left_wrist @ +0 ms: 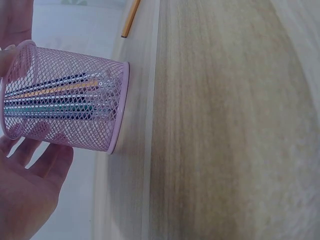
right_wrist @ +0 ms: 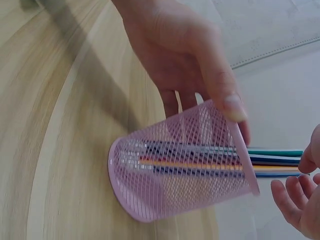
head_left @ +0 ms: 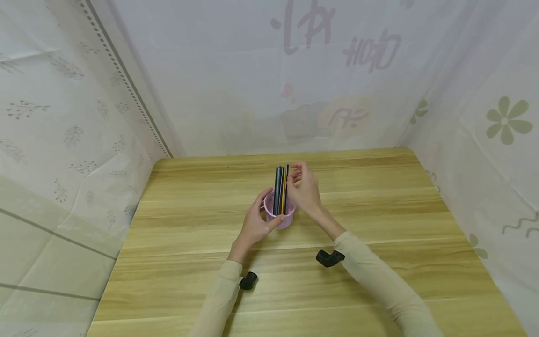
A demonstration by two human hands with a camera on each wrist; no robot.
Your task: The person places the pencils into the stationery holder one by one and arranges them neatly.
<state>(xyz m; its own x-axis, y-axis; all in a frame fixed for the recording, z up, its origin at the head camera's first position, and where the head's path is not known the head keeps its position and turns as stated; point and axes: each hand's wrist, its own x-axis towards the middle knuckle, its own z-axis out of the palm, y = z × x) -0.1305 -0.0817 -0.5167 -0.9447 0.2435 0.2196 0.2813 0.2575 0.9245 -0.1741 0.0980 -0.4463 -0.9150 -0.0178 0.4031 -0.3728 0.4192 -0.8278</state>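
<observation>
A pink mesh pen holder (head_left: 286,223) stands on the table with several pencils (head_left: 276,189) upright in it. My left hand (head_left: 254,225) grips the holder from the left, its thumb over the near rim and its fingers round the far side. At the top of the bundle, my right hand (head_left: 307,193) pinches the upper end of a dark blue pencil (right_wrist: 272,175) between thumb and fingers. That pencil reaches slightly higher than the others. Green, yellow and dark barrels show through the mesh (left_wrist: 60,97).
The wooden table (head_left: 189,234) meets printed cloth walls (head_left: 236,93) at the back and sides. An orange pencil (left_wrist: 131,19) appears past the holder in the left wrist view. A black wrist mount (head_left: 248,281) sits by each sleeve.
</observation>
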